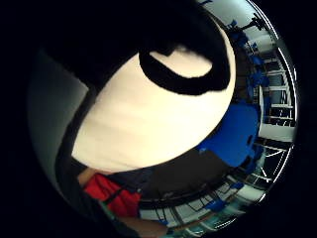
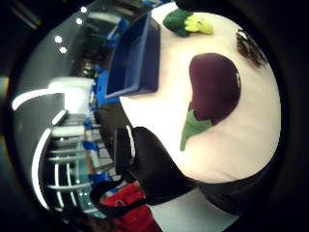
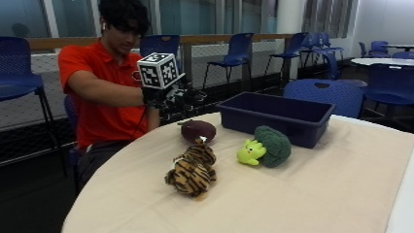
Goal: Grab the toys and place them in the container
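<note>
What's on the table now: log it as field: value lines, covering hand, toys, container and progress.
hand: gloved right hand raised above the eggplant, holding nothing visible
eggplant: on the table, nearest the hand
tiger: on the table, in front of the eggplant
broccoli: on the table, beside the bin
bin: blue, no toy seen inside
progress: all three toys still out of the bin

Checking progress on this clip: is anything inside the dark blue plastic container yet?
The dark blue plastic container shows only bare inner walls, but its near rim hides the floor. The purple eggplant plush, striped tiger plush and green broccoli plush lie outside on the table.
</note>
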`<action>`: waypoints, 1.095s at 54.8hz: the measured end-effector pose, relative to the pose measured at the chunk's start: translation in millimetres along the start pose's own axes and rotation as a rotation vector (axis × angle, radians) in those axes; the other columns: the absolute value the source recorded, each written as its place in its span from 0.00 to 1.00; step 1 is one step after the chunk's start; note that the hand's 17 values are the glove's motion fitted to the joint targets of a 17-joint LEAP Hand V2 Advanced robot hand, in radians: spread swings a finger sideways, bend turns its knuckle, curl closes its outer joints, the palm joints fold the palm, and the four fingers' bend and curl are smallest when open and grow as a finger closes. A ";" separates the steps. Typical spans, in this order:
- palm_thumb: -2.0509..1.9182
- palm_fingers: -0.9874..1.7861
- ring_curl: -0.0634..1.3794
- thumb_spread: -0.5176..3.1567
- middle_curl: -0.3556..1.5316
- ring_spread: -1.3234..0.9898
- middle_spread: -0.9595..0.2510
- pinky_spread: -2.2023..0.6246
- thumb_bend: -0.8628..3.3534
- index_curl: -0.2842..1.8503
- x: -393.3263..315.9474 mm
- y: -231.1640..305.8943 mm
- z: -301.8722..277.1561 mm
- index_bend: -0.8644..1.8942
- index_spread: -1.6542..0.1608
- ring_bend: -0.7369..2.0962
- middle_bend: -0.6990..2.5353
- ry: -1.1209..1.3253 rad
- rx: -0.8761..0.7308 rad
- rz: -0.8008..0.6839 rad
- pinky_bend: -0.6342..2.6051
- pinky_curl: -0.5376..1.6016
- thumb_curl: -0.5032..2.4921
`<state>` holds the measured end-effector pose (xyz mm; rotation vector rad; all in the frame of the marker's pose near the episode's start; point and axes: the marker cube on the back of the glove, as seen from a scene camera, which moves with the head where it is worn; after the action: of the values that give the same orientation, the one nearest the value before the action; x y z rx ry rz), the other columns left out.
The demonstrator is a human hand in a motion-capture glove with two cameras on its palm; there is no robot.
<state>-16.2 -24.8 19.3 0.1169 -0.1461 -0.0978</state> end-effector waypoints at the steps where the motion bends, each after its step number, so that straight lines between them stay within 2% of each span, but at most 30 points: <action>1: 0.49 0.34 0.14 0.45 0.29 0.53 0.67 0.81 0.19 0.24 -1.1 -1.4 1.6 0.36 0.71 0.32 0.25 -0.002 -0.001 -0.002 0.41 0.40 0.22; 15: 0.48 0.29 0.14 0.42 0.27 0.57 0.72 0.83 0.18 0.24 -16.4 -33.6 53.4 0.36 0.72 0.31 0.24 0.029 -0.076 -0.008 0.54 0.46 0.22; 36: 0.49 0.28 0.19 0.41 0.26 0.59 0.76 0.82 0.19 0.22 -9.1 -52.9 93.5 0.35 0.73 0.36 0.24 0.119 -0.178 0.085 0.61 0.47 0.22; 44: 0.52 0.31 0.22 0.43 0.26 0.59 0.77 0.81 0.20 0.21 -12.5 -48.5 100.0 0.35 0.72 0.40 0.25 0.221 -0.174 0.094 0.61 0.46 0.23; 52: 0.53 0.35 0.25 0.45 0.28 0.57 0.76 0.79 0.21 0.21 -13.6 -46.5 99.9 0.36 0.71 0.47 0.27 0.211 -0.140 0.106 0.59 0.44 0.25; 60: 0.58 0.46 0.27 0.51 0.32 0.52 0.69 0.75 0.23 0.24 -17.3 -48.1 99.5 0.41 0.70 0.51 0.31 0.226 -0.069 0.087 0.52 0.41 0.27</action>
<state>-52.5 -81.3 108.7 0.0517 0.0780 -0.0027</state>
